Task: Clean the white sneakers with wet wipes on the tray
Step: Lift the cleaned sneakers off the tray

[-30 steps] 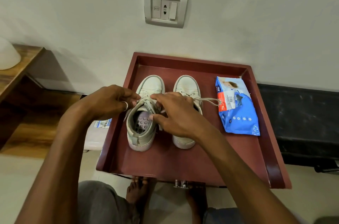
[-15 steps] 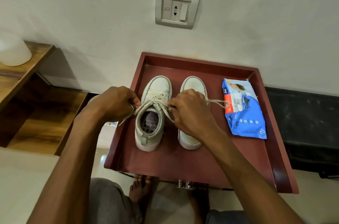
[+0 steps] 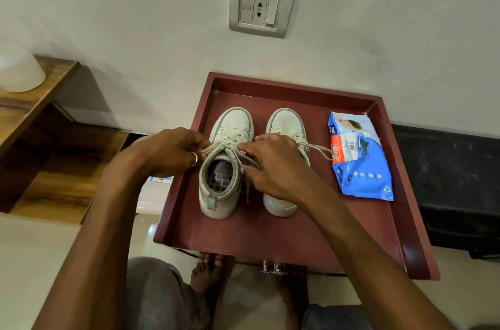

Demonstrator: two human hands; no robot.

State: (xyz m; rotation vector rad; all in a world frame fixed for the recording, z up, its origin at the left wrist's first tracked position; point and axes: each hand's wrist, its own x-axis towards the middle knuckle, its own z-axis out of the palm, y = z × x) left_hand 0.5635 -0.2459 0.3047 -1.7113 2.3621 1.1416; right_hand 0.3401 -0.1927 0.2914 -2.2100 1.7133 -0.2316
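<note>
Head view: left hand (image 3: 173,152) and right hand (image 3: 276,167) each pinch the laces (image 3: 228,144) of the sneaker (image 3: 216,201) between them, and should pull outward evenly, keeping it flat.

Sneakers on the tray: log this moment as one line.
left hand pinches left sneaker lace | right hand pinches same lace | wipes pack lying on tray

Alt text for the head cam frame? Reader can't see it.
Both hands, left hand and right hand, pinch the laces of the left-side sneaker on a dark red tray; the second sneaker stands beside it, and a blue wet-wipes pack lies at the tray's right.
</note>
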